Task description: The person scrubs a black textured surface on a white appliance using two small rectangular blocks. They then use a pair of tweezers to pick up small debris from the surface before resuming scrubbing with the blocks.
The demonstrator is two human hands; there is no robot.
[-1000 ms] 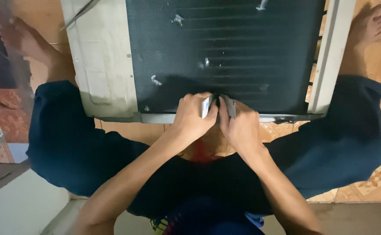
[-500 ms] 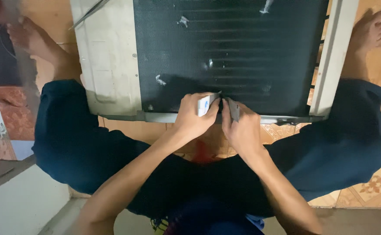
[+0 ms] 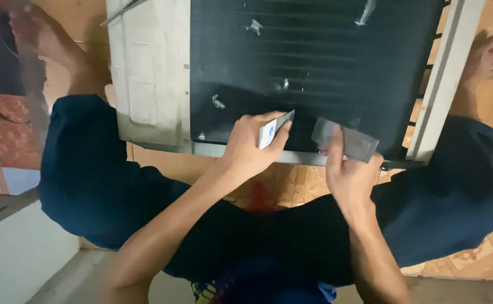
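Observation:
I sit on the floor with an air-conditioner unit point(image 3: 148, 73) lying between my legs, its dark finned coil point(image 3: 314, 62) facing up. My left hand point(image 3: 249, 149) pinches a small white card point(image 3: 270, 132) on edge against the coil's near rim. My right hand point(image 3: 348, 171) presses a flat grey strip point(image 3: 345, 141) onto the fins just to the right, forefinger stretched over it. The two hands are a short gap apart. Pale bent patches point(image 3: 218, 102) dot the coil.
A white side rail point(image 3: 440, 84) runs down the unit's right edge. My bare feet point(image 3: 485, 53) rest on the orange tiled floor point(image 3: 300, 183) at both sides. A pale step point(image 3: 21, 259) lies at the lower left.
My hands have drawn apart: the right one slid right along the coil's near edge with the grey strip, while the left stayed with the white card. The view shifted a little.

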